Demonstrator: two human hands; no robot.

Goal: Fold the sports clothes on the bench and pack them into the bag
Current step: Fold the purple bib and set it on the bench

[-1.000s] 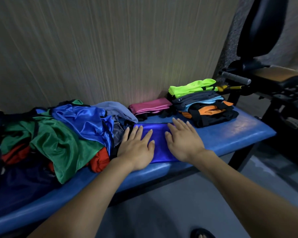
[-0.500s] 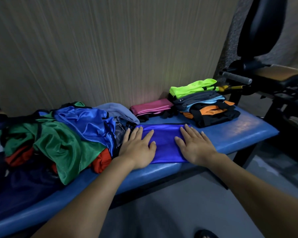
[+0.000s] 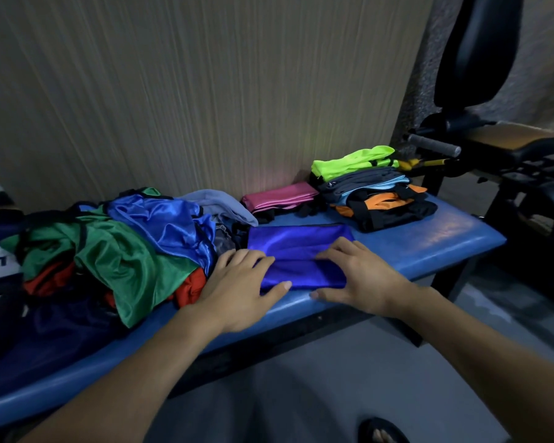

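Midway thru folding
We pinch purple garment (image 3: pixel 298 251) w/ left hand (image 3: pixel 240 282) & right hand (image 3: pixel 359 276); folded stack (image 3: pixel 375 193) right of it, unfolded heap (image 3: pixel 115 244) left; bag unseen.

Head view: worn on the person's head, looking forward and down, close over the blue tabletop (image 3: pixel 429 247).
Faces: the striped wall (image 3: pixel 205 91).
Edges: dim, probably wide-angle bent.

Gym: padded bench (image 3: pixel 429 251), exercise machine (image 3: pixel 480 129)

purple garment (image 3: pixel 301 247): shiny satin cloth
bench (image 3: pixel 429 247): smooth blue padding, faint sheen
wall (image 3: pixel 205 91): streaked, matt
pink garment (image 3: pixel 279 198): glossy cloth
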